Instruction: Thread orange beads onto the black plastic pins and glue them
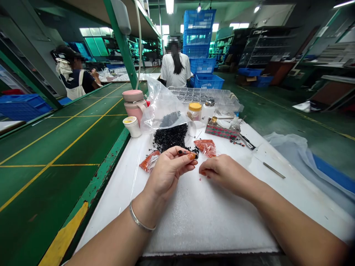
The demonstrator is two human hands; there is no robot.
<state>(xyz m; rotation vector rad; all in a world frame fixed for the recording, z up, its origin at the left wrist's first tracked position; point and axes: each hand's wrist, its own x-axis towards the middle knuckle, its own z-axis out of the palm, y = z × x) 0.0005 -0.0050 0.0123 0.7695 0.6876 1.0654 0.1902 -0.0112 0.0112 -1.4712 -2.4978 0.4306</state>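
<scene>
My left hand (166, 171) is raised above the white work surface (199, 225), with thumb and forefinger pinched on a small black part (196, 156). My right hand (222, 171) is low over the surface, its fingers bunched and pointing down; whatever they hold, if anything, is hidden. Just beside those fingertips lies a tiny red piece (200, 179). Behind my hands is a heap of black parts (170, 137) spilling from a clear plastic bag (163, 107). Bags of small orange pieces lie on either side, one to the left (148, 162) and one to the right (205, 147).
A pink flask (134, 103) and a white cup (132, 126) stand at the left edge, beside a green conveyor belt (55, 155). A patterned box (222, 131), a yellow-lidded jar (195, 111) and a divided clear tray (205, 96) are farther back. A metal strip (274, 170) lies right.
</scene>
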